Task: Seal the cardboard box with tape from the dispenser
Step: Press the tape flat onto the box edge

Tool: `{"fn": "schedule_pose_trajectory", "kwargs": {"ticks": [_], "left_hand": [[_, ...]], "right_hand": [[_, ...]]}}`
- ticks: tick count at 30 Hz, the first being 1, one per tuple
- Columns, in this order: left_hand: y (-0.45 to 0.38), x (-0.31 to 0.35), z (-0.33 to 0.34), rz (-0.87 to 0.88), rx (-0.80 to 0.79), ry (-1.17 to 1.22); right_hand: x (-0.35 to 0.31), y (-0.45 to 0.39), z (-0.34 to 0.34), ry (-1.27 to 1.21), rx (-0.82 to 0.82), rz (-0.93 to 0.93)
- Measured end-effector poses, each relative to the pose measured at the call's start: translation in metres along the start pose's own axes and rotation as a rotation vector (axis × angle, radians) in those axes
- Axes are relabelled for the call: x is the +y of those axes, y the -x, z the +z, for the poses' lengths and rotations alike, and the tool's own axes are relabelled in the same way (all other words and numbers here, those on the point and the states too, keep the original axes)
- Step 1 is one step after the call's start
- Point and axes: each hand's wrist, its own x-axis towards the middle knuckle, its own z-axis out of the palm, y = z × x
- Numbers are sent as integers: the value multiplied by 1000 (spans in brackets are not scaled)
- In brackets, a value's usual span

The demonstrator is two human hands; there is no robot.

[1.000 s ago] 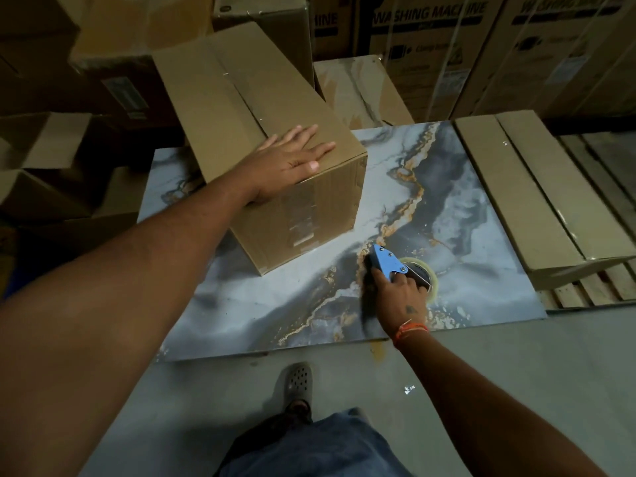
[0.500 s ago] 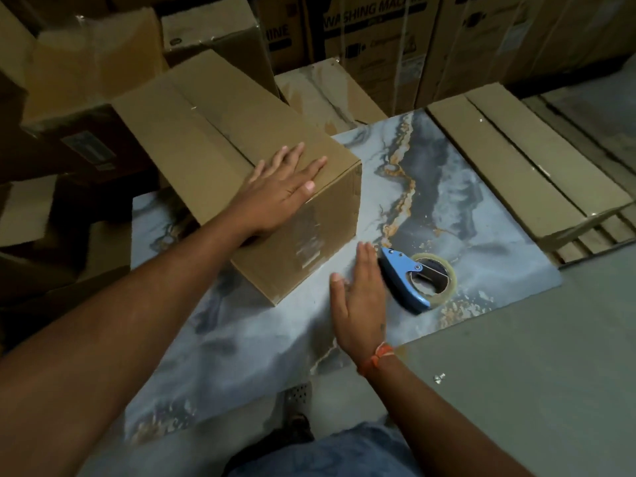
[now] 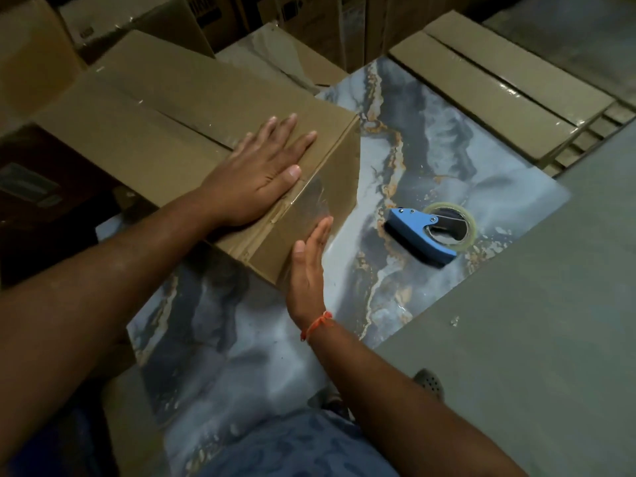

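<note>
A brown cardboard box (image 3: 192, 108) lies on a marble-patterned slab (image 3: 423, 160), its top flaps closed with clear tape along the seam and down the near end. My left hand (image 3: 258, 173) rests flat on the box top near that end, fingers spread. My right hand (image 3: 308, 266) is open, its palm pressed against the taped end face of the box. The blue tape dispenser (image 3: 421, 235) with its clear roll lies on the slab to the right of the box, touched by neither hand.
Flat cardboard packs (image 3: 488, 84) lie on a wooden pallet at the right. More cartons (image 3: 137, 18) stand stacked behind and left of the box. Grey floor (image 3: 516, 339) runs along the slab's near right side, and my sandalled foot (image 3: 428, 382) stands there.
My right hand let go of the dispenser, left it on the slab and moved left to the box's end face. My left hand stayed on the box top.
</note>
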Motion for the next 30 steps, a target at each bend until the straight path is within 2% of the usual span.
{"fn": "schedule_pose_trajectory", "kwargs": {"ticks": [4, 6, 9, 11, 13, 22, 23, 25, 27, 30], "left_hand": [[-1, 1, 1, 8, -5, 6], [-1, 1, 0, 5, -3, 8], [0, 0, 0, 6, 5, 2], [1, 1, 1, 10, 9, 6], [0, 2, 0, 7, 8, 12], [1, 2, 1, 1, 19, 4], [1, 2, 1, 2, 21, 3], [2, 1, 2, 4, 25, -1], [2, 1, 2, 6, 26, 5], [1, 1, 1, 7, 36, 6]], "right_hand": [[15, -6, -14, -87, -73, 202], [12, -5, -21, -78, -50, 257], [-11, 3, -16, 2, 113, 21], [-28, 5, -4, 30, 119, -155], [-36, 4, 7, 31, 97, -187], [-12, -3, -11, -48, 42, 116], [-20, -3, -12, -38, 93, 90], [-45, -3, -9, -4, 200, -107], [-69, -6, -1, 8, 200, -306], [-78, -7, 9, 30, 181, -344]]}}
